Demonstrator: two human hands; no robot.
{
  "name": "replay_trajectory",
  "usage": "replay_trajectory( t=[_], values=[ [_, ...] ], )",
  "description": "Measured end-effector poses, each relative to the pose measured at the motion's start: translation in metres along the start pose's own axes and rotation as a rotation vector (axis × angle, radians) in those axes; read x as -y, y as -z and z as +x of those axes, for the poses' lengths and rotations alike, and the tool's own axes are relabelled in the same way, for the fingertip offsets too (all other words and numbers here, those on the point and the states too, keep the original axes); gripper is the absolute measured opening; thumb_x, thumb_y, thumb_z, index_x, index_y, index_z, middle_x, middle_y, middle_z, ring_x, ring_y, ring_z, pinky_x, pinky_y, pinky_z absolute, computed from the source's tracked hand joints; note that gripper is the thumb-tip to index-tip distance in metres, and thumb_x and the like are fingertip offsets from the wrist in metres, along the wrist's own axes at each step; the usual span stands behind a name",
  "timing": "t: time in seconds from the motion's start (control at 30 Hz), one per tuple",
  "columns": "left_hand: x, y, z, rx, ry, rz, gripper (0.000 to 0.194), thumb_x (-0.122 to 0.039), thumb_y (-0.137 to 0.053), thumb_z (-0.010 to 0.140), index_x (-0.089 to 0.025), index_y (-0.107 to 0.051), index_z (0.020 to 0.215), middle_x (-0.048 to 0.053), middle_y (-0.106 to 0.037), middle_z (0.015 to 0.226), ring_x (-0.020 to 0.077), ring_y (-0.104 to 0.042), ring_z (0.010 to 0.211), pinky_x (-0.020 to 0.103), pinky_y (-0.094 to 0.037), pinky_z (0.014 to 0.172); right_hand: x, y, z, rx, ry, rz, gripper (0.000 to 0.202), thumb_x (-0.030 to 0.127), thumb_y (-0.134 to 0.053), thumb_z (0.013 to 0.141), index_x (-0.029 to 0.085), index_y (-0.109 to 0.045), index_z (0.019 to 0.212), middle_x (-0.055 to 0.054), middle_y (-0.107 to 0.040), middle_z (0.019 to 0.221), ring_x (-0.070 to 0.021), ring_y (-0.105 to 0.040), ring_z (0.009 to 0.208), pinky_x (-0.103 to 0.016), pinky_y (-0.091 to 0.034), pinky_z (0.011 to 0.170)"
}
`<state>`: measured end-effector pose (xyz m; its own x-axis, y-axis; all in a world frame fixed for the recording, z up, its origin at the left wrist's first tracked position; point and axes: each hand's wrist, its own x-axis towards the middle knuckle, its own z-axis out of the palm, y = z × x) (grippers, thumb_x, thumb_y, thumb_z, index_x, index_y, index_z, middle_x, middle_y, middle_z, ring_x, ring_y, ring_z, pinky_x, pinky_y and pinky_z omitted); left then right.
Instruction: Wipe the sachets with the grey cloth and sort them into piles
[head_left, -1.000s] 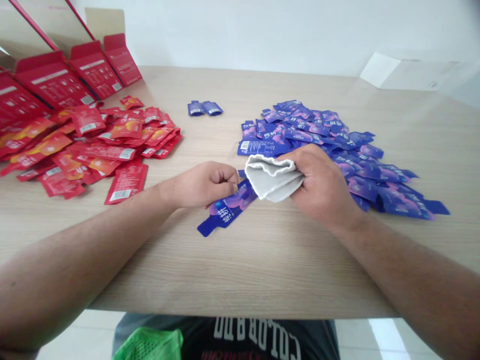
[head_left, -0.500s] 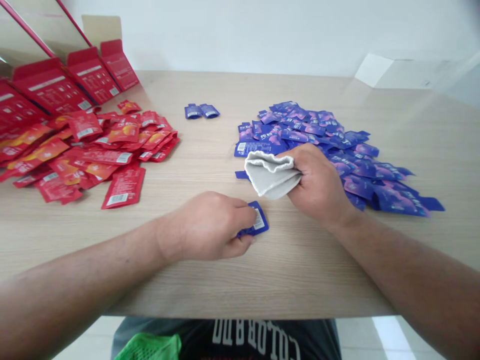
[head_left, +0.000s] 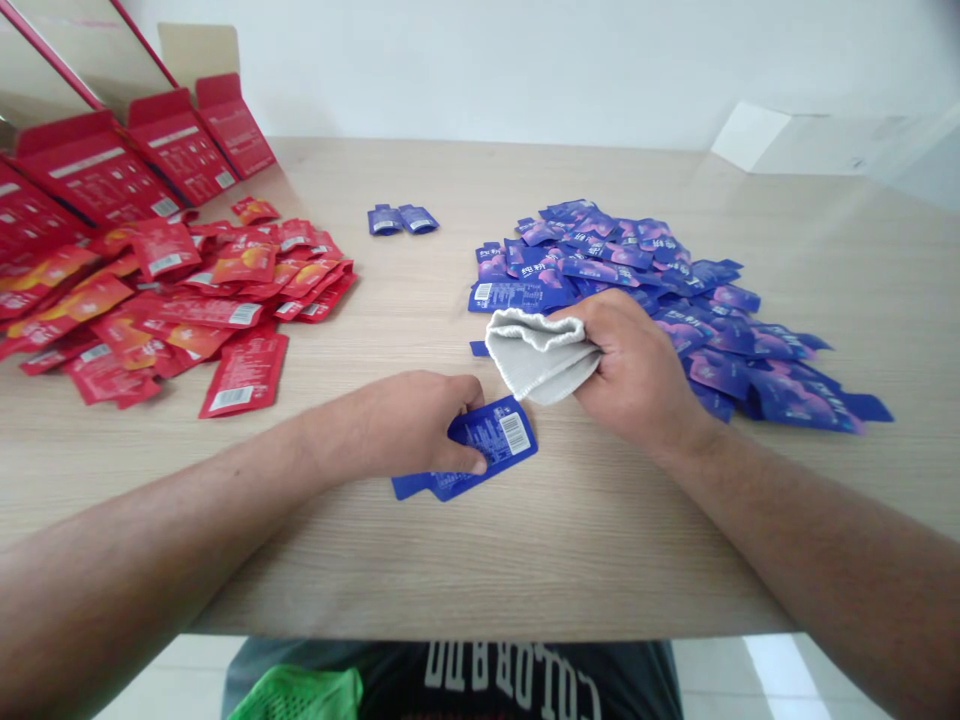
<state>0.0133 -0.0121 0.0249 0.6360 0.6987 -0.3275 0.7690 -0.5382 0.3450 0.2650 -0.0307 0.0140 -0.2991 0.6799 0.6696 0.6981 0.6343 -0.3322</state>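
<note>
A blue sachet [head_left: 491, 440] with a white barcode label lies at the front middle of the table. My left hand [head_left: 427, 425] grips it from the left, thumb on the printed side and fingers at the far edge. My right hand [head_left: 630, 365] is closed round a folded grey-white cloth [head_left: 544, 355], just beyond and right of the sachet. Behind and beside that hand spreads a heap of blue and purple sachets [head_left: 607, 255]. Two small blue sachets [head_left: 401, 219] lie side by side farther back.
Red and orange sachets [head_left: 247, 375] are heaped on the table [head_left: 405, 320] at the left, before open red boxes [head_left: 97, 170]. A white object [head_left: 787, 140] stands at the back right against the wall. Green mesh [head_left: 300, 692] shows below the front edge.
My left hand has shifted slightly left and its grip has changed, so more of the blue sachet shows. My right hand and the cloth have hardly moved.
</note>
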Motion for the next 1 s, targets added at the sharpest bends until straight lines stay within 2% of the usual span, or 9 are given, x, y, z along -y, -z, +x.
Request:
replay_trajectory(
  t=[0.1, 0.3, 0.4, 0.53, 0.6, 0.7, 0.8, 0.87, 1.0],
  values=[
    [0.008, 0.006, 0.006, 0.039, -0.060, -0.114, 0.025, -0.045, -0.057, 0.089, -0.023, -0.067, 0.095, 0.001, -0.069, 0.081, 0.0153, -0.060, 0.068, 0.025, -0.034, 0.057, 0.000, 0.000, 0.000, 0.014, 0.009, 0.007, 0.022, 0.011, -0.061, 0.085, 0.022, -0.068, 0.103, -0.005, -0.067, 0.094, -0.0226, -0.062, 0.093, -0.037, -0.052, 0.082],
    [0.015, 0.009, 0.011, 0.003, -0.088, -0.174, 0.022, -0.035, -0.052, 0.091, -0.020, -0.066, 0.083, -0.002, -0.067, 0.073, 0.0130, -0.059, 0.065, 0.023, -0.035, 0.058, 0.003, 0.001, -0.001, 0.090, 0.046, 0.060, 0.027, 0.012, -0.063, 0.087, 0.023, -0.068, 0.111, -0.005, -0.066, 0.101, -0.0227, -0.063, 0.097, -0.038, -0.053, 0.086],
    [0.014, 0.009, 0.012, -0.011, -0.054, -0.212, 0.017, -0.030, -0.056, 0.086, -0.020, -0.068, 0.081, -0.002, -0.069, 0.072, 0.0130, -0.061, 0.065, 0.022, -0.037, 0.057, 0.007, 0.001, -0.004, 0.247, 0.145, 0.110, 0.024, 0.017, -0.063, 0.091, 0.019, -0.068, 0.115, -0.008, -0.065, 0.105, -0.0229, -0.062, 0.099, -0.038, -0.053, 0.087],
    [0.012, 0.005, 0.015, 0.088, 0.032, -0.333, 0.016, -0.026, -0.053, 0.084, -0.021, -0.068, 0.080, -0.004, -0.065, 0.060, 0.0116, -0.061, 0.053, 0.020, -0.037, 0.048, 0.016, -0.005, -0.011, 0.467, 0.251, -0.010, 0.020, 0.018, -0.059, 0.096, 0.016, -0.070, 0.112, -0.011, -0.063, 0.105, -0.0245, -0.059, 0.099, -0.040, -0.051, 0.087],
    [0.010, 0.002, 0.016, 0.121, 0.057, -0.405, 0.017, -0.027, -0.052, 0.085, -0.021, -0.067, 0.080, -0.004, -0.065, 0.058, 0.0115, -0.061, 0.050, 0.019, -0.038, 0.045, 0.025, -0.011, -0.014, 0.466, 0.244, -0.102, 0.019, 0.018, -0.057, 0.097, 0.017, -0.070, 0.111, -0.010, -0.063, 0.102, -0.0251, -0.056, 0.097, -0.040, -0.050, 0.087],
    [0.008, -0.001, 0.017, 0.085, 0.055, -0.423, 0.017, -0.029, -0.053, 0.085, -0.020, -0.066, 0.078, -0.003, -0.066, 0.060, 0.0111, -0.062, 0.051, 0.018, -0.040, 0.045, 0.044, -0.019, -0.018, 0.458, 0.262, -0.149, 0.020, 0.019, -0.053, 0.100, 0.017, -0.071, 0.109, -0.010, -0.064, 0.101, -0.0258, -0.054, 0.097, -0.041, -0.048, 0.085],
    [0.007, -0.001, 0.017, 0.069, 0.047, -0.473, 0.016, -0.028, -0.053, 0.085, -0.020, -0.066, 0.079, -0.004, -0.064, 0.059, 0.0108, -0.061, 0.050, 0.018, -0.042, 0.045, 0.060, -0.022, -0.021, 0.537, 0.427, -0.045, 0.022, 0.022, -0.050, 0.103, 0.018, -0.071, 0.107, -0.009, -0.067, 0.101, -0.0246, -0.055, 0.097, -0.040, -0.048, 0.085],
    [0.008, -0.001, 0.018, 0.079, 0.054, -0.515, 0.015, -0.029, -0.053, 0.085, -0.020, -0.065, 0.081, -0.004, -0.063, 0.057, 0.0111, -0.060, 0.048, 0.018, -0.043, 0.043, 0.060, -0.021, -0.021, 0.582, 0.495, 0.015, 0.022, 0.023, -0.050, 0.103, 0.019, -0.071, 0.107, -0.008, -0.068, 0.100, -0.0238, -0.056, 0.098, -0.040, -0.048, 0.087],
    [0.009, -0.003, 0.019, 0.078, 0.067, -0.549, 0.013, -0.030, -0.055, 0.085, -0.020, -0.062, 0.080, -0.004, -0.062, 0.056, 0.0114, -0.060, 0.046, 0.017, -0.043, 0.041, 0.046, -0.017, -0.019, 0.514, 0.323, -0.042, 0.020, 0.021, -0.054, 0.101, 0.017, -0.072, 0.109, -0.010, -0.067, 0.102, -0.0248, -0.055, 0.099, -0.040, -0.049, 0.087]
  ],
)
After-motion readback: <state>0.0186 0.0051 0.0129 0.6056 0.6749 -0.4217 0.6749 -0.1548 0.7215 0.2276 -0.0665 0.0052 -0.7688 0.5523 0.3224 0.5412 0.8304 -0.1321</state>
